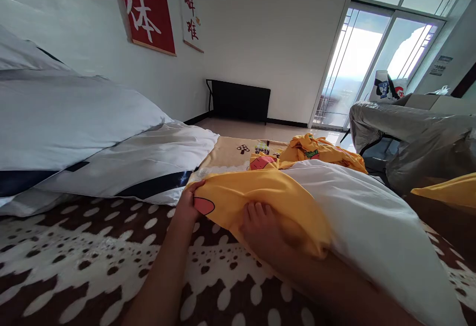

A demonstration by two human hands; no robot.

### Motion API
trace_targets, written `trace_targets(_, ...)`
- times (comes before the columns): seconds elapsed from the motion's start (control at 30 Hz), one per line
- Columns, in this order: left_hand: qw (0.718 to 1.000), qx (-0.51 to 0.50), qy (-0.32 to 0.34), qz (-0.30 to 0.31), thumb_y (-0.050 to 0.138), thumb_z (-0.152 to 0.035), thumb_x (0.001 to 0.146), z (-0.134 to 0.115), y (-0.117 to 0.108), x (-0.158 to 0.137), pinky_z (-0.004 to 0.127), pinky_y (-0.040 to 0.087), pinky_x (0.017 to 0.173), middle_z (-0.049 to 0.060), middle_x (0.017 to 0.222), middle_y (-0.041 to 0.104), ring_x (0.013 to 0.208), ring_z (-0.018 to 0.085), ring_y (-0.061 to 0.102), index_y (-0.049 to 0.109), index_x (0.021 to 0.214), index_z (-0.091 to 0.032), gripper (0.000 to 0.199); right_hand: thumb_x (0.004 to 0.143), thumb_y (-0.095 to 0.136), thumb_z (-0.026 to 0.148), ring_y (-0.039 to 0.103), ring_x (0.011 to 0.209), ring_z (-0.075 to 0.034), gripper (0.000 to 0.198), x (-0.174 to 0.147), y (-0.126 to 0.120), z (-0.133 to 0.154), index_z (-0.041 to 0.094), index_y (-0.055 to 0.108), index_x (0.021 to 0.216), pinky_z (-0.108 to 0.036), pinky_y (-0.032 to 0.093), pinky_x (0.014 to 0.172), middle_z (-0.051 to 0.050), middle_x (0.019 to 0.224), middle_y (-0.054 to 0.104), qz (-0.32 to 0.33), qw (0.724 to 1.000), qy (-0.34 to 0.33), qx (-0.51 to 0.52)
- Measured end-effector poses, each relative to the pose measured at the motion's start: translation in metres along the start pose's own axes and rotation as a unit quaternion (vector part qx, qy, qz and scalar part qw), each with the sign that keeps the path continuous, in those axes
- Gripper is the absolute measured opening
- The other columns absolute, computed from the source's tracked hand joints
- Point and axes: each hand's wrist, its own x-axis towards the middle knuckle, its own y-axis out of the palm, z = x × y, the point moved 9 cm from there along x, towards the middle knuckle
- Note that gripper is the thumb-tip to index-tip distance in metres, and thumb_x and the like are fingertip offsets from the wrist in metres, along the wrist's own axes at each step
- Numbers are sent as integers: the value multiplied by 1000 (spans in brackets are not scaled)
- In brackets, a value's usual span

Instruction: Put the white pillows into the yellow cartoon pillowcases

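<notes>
So there's one yellow cloth cover (269, 187) front and centre, lying over the near-left end of one puffy white pillow (379, 227), with one pink, dark-outlined patch showing near its left corner. Two hands on it: the left hand (188, 204) has its fingers closed on that left corner, and the right hand (262, 227) sits mid-cover with at least three bent fingers pushed into the fabric, though I can't tell if they're gripping or just pressing. All of this is on one brown-and-white patterned blanket (115, 256). Just past the cover there's one bunched heap of yellow printed fabric (323, 152) next to one beige printed mat (228, 152), plus one more bit of yellow cloth (449, 190) poking in at the right edge. Over on the left, at least two white pillows with dark bands (74, 118) are stacked up. Further back: two hanging scrolls (one red (148, 14), one white (191, 16)), one black panel (240, 100) against the wall, one glass door (372, 63), and some plastic-wrapped furniture (416, 128) with at least one printed bag (382, 87) above it.
</notes>
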Motion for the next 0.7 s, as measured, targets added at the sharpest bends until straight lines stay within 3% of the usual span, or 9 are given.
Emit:
trace_targets(0.3,1000,-20,6,7,56,-11,71,5,-3,12,31,56,58,6,73,70,58,19,66,63,82,-13,13,87,46,12,53,80,-24,13,12,24,-6,11,59,89,-39,41,70,-11,83,60,46,999,-25,16)
trace_targets(0.53,1000,10,-3,13,58,-12,69,3,1,6,29,54,49,7,66,69,52,19,63,64,81,-12,13,84,51,11,55,73,-20,9,7,9,3,15,58,80,-34,41,68,-6,79,59,42,996,-41,67)
trace_targets(0.7,1000,24,5,5,59,-11,68,7,4,4,25,53,47,4,62,67,48,16,61,63,77,-12,10,85,47,11,55,72,-20,10,-15,11,36,14,55,81,-33,41,63,-7,78,59,45,986,-151,61)
